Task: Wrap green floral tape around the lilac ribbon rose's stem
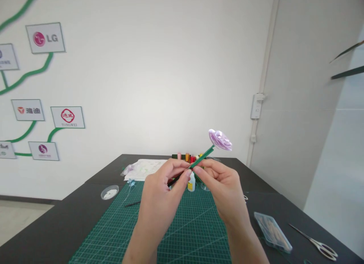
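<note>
A pale purple artificial flower (220, 140) tilts up to the right above the table, its green stem (202, 156) running down between my hands. My left hand (167, 184) is closed round the lower stem, where a dark end shows between the fingers. Thumb and fingertips of my right hand (218, 178) pinch at the green stem just above the left fingertips. What exactly lies between the right fingertips is hidden. Behind the hands stands a small white bottle with a yellow label (191, 183).
A green cutting mat (113, 226) covers the middle of the black table. A round dish of white pieces (109, 192), a blue flower (131, 183) and a white cloth (145, 169) lie left. Thread spools (187, 157) stand behind. A clear plastic case (273, 232) and scissors (315, 243) lie right.
</note>
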The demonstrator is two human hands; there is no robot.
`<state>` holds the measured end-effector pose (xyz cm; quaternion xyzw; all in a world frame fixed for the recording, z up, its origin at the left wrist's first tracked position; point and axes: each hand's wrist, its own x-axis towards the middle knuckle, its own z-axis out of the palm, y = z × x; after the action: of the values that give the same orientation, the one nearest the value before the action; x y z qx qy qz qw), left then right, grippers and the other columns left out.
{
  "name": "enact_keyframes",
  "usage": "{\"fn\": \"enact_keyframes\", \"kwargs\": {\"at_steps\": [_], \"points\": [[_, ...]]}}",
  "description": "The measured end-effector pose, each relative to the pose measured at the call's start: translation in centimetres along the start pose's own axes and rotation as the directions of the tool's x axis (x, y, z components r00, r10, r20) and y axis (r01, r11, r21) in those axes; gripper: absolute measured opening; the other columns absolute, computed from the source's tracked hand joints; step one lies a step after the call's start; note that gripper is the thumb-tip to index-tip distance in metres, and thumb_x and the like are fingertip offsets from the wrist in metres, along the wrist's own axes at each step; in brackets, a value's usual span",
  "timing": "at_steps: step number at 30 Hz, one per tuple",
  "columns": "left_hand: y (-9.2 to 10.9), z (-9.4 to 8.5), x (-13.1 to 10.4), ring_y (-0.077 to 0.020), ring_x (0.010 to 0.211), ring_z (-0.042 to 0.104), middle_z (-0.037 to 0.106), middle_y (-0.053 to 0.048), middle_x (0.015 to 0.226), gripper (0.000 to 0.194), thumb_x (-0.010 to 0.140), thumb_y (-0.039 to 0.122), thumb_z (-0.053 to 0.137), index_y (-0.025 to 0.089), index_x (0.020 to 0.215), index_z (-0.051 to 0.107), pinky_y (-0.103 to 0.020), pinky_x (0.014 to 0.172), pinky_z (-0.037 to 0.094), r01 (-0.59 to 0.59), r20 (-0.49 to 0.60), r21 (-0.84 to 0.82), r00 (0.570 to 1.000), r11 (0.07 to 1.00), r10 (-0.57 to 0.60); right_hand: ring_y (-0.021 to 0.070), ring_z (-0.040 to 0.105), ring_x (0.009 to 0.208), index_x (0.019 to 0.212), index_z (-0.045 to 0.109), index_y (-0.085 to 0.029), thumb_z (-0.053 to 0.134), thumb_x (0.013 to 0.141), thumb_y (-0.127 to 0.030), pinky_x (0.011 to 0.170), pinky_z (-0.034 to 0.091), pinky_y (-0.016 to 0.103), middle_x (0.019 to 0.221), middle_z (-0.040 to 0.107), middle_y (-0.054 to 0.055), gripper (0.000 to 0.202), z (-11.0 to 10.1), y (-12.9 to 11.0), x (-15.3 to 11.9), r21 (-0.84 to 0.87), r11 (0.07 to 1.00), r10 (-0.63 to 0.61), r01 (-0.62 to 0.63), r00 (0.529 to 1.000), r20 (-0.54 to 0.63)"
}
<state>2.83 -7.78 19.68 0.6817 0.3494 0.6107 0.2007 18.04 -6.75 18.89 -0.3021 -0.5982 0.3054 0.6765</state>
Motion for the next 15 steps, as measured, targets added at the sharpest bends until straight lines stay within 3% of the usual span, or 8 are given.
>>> {"fn": "enact_keyframes", "kwargs": {"at_steps": [7, 11, 15], "points": [[0.5, -0.5, -0.6, -0.0176, 0.068, 0.073, 0.080, 0.000, 0.085, 0.016, 0.092, 0.036, 0.067, 0.026, 0.092, 0.080, -0.024, 0.059, 0.053, -0.107, -0.039, 0.167, 0.993, 0.980, 0.115, 0.0092, 0.027, 0.048, 0.075, 0.079, -0.019, 0.072, 0.084, -0.035, 0.047, 0.025, 0.024, 0.051, 0.027, -0.007, 0.020, 0.3, -0.3, -0.7, -0.247, 0.955, -0.181, 0.167, 0.983, -0.033], [0.6, -0.7, -0.9, -0.0163, 0.067, 0.072, 0.081, 0.001, 0.088, 0.015, 0.093, 0.033, 0.066, 0.028, 0.093, 0.080, -0.024, 0.060, 0.051, -0.145, -0.056, 0.213, 0.986, 0.966, 0.160, 0.0094, 0.027, 0.044, 0.080, 0.084, -0.021, 0.069, 0.089, -0.034, 0.045, 0.024, 0.024, 0.047, 0.030, -0.006, 0.021, 0.0, -1.1, -1.3, -0.397, 0.879, -0.276, 0.265, 0.961, 0.030], [0.5, -1.0, -0.9, -0.0171, 0.066, 0.070, 0.081, 0.001, 0.088, 0.014, 0.092, 0.031, 0.066, 0.029, 0.091, 0.080, -0.025, 0.059, 0.047, -0.148, -0.075, 0.241, 0.982, 0.959, 0.171, 0.0098, 0.031, 0.041, 0.081, 0.085, -0.025, 0.073, 0.087, -0.034, 0.041, 0.029, 0.024, 0.044, 0.032, -0.006, 0.017, -1.2, -2.2, -2.0, -0.407, 0.866, -0.278, 0.290, 0.956, 0.089]]}}
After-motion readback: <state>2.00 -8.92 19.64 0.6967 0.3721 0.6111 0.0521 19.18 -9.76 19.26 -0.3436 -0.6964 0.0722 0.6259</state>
